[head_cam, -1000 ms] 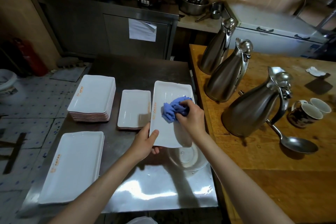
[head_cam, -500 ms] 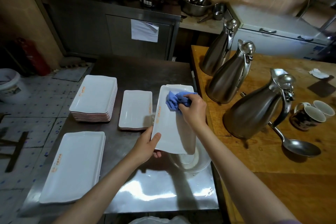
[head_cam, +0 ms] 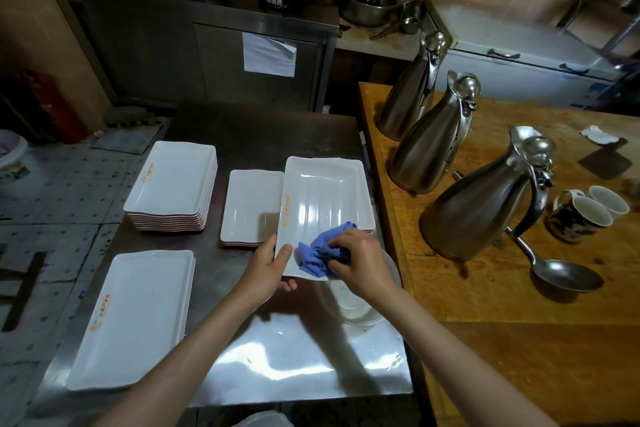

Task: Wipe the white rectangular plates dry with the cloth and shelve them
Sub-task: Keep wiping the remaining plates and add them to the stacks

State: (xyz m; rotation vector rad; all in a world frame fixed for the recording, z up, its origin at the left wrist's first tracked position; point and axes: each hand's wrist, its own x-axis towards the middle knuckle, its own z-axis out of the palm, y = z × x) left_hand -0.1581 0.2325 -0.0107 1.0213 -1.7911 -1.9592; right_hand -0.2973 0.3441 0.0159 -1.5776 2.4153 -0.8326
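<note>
White rectangular plate (head_cam: 325, 204) is gripped at its near left corner by the left hand (head_cam: 266, 263), thumb on the upper face and fingers curled beneath, and is held tilted above the steel table (head_cam: 263, 367) and over a clear bowl (head_cam: 356, 305) that lies under the right wrist. A crumpled blue cloth (head_cam: 318, 251) is clutched in the right hand (head_cam: 360, 262) and pressed on the plate's near end, just right of the left thumb. Left of the left hand, a small plate stack (head_cam: 252, 206), a taller stack (head_cam: 173, 184) and a near stack (head_cam: 133, 317) are seen on the table, while three steel jugs (head_cam: 478, 208) are stood on the wooden counter (head_cam: 519, 322) to the right of the right hand.
</note>
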